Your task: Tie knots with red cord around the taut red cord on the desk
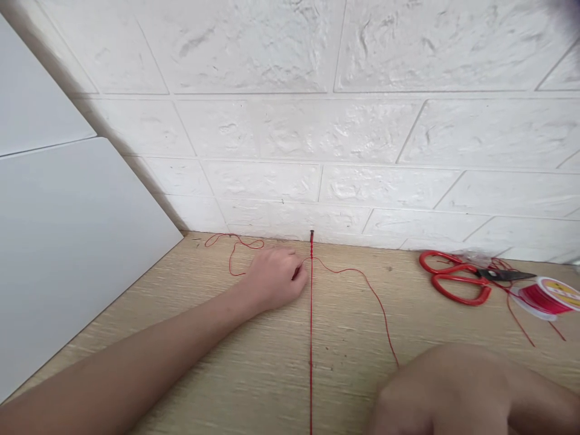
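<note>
- Left hand (277,278) curls inward, pinching red thread (310,338), which runs down the counter's (190,368) middle.
- Right hand (453,393), near right: cannot tell its grip.
- Spool (541,301), right: yellow label (563,292), lettering too blurred to read.

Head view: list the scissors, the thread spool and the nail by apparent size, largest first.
1. Scissors, stretching farthest across.
2. Thread spool, clearly shorter than the scissors.
3. Nail, a tiny dark upright by the wall.
</note>
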Demonstrator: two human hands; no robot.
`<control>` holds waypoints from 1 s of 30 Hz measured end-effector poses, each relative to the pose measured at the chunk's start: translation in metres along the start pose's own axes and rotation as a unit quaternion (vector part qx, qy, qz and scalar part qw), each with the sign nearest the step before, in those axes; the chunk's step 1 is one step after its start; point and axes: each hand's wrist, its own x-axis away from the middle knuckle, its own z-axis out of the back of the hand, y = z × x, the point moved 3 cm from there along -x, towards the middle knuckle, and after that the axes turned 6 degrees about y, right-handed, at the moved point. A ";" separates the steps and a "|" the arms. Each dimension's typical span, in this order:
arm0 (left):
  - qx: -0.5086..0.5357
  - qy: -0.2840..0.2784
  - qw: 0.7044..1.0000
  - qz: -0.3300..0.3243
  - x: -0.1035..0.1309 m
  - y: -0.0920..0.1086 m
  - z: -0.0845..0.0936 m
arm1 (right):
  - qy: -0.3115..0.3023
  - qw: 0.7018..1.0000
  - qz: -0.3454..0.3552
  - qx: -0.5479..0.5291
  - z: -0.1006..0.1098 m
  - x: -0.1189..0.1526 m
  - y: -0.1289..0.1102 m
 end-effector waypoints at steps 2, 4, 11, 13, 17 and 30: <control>-0.005 0.001 1.000 -0.003 0.000 0.000 0.000 | -0.125 0.987 -0.080 -0.066 -0.001 0.002 0.012; -0.011 0.000 1.000 -0.003 0.000 0.000 -0.001 | -0.164 0.968 -0.147 -0.123 0.010 -0.002 0.020; -0.012 0.004 1.000 0.008 0.003 0.002 0.002 | 0.403 0.914 0.038 -0.025 0.080 -0.035 0.019; -0.010 0.008 1.000 0.025 0.005 0.003 0.004 | 0.397 0.915 0.051 -0.054 0.068 -0.042 0.017; 0.010 0.017 0.999 0.046 0.011 0.005 0.007 | 0.331 0.938 0.023 -0.099 0.029 -0.054 0.021; 0.116 0.051 0.981 -0.147 0.034 0.050 0.026 | 0.276 0.957 0.083 0.021 0.012 -0.055 0.020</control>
